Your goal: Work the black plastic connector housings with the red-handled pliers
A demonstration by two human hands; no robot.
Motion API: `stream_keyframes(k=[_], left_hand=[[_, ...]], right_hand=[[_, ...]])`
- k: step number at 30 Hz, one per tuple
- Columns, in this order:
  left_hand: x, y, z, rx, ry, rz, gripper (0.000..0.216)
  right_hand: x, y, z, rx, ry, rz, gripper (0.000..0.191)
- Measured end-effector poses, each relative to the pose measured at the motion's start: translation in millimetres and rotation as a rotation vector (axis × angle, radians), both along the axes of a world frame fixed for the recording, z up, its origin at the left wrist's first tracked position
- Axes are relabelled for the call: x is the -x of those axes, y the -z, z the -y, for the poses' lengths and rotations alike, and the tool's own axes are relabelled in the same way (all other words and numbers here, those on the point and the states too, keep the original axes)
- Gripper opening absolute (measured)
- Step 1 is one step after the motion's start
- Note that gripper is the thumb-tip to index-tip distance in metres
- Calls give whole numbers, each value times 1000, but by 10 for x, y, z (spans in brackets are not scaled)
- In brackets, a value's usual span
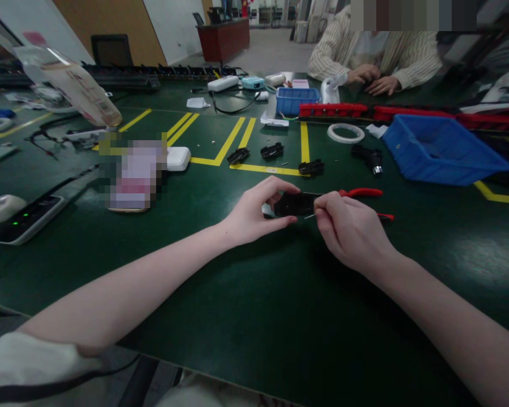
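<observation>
My left hand (261,210) grips a small black plastic part (296,204) by its left end, thumb below and fingers above. At the part's right end is my right hand (354,229), its fingers curled closed; what they pinch is hidden. A thin metal pin (309,216) shows just left of the right fingertips. Behind the right hand lie red-handled pliers (362,193), partly covered by it. Beyond the hands, several small black parts (272,150) rest on the table near yellow tape lines.
On the right stand a large blue bin (445,150), a tape roll (346,133) and a black tool (368,158). A phone (136,175), white case (178,159) and power strip (29,220) lie left. Across the green table (237,299), a person sits behind a small blue basket (297,102).
</observation>
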State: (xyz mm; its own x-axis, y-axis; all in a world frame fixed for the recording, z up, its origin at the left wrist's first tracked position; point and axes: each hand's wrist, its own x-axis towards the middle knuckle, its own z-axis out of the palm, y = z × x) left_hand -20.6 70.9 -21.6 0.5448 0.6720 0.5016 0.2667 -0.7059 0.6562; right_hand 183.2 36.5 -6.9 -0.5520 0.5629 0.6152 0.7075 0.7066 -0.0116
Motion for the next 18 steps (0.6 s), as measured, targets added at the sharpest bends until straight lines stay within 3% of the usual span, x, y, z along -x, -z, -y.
stream_keyframes(k=[7,18], left_hand=[[-3,-18,36,-69,78,-110,33],[-4,-19,32,-69,97,-80,31]], right_hand=[[47,-26,12,-79,-17,105,8],[-1,-12,-23,-83,-25,174,15]])
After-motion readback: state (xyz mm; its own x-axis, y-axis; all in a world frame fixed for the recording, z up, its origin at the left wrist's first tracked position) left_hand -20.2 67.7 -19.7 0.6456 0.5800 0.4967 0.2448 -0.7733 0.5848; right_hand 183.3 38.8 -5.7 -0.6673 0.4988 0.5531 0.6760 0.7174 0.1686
